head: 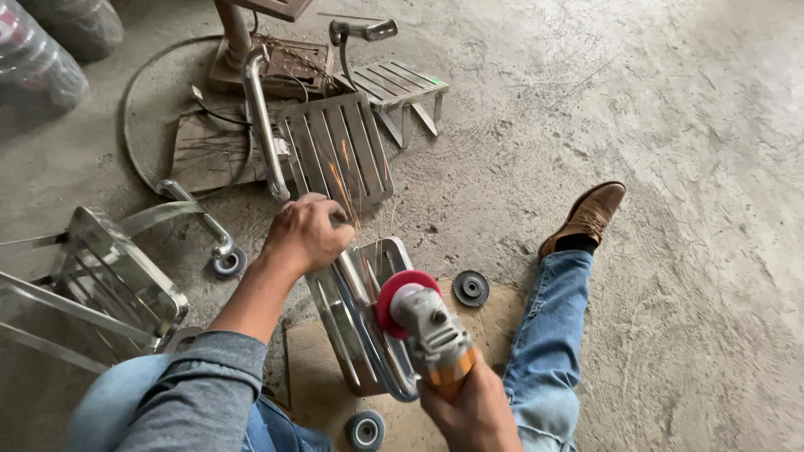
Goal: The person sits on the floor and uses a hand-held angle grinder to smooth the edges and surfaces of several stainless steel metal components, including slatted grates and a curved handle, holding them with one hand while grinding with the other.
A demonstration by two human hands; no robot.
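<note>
Grinder (431, 331) body hidden inside right hand (473, 410), itself cut off below.

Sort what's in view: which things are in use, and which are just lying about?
In use: angle grinder in right hand; slatted steel seat frame steadied by left hand; cardboard underneath.

Lying about: spare disc, finished slatted panels, flap wheel.

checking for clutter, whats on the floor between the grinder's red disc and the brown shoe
In the head view, one loose dark grinding disc lies on cardboard between the red disc and brown shoe.
</note>
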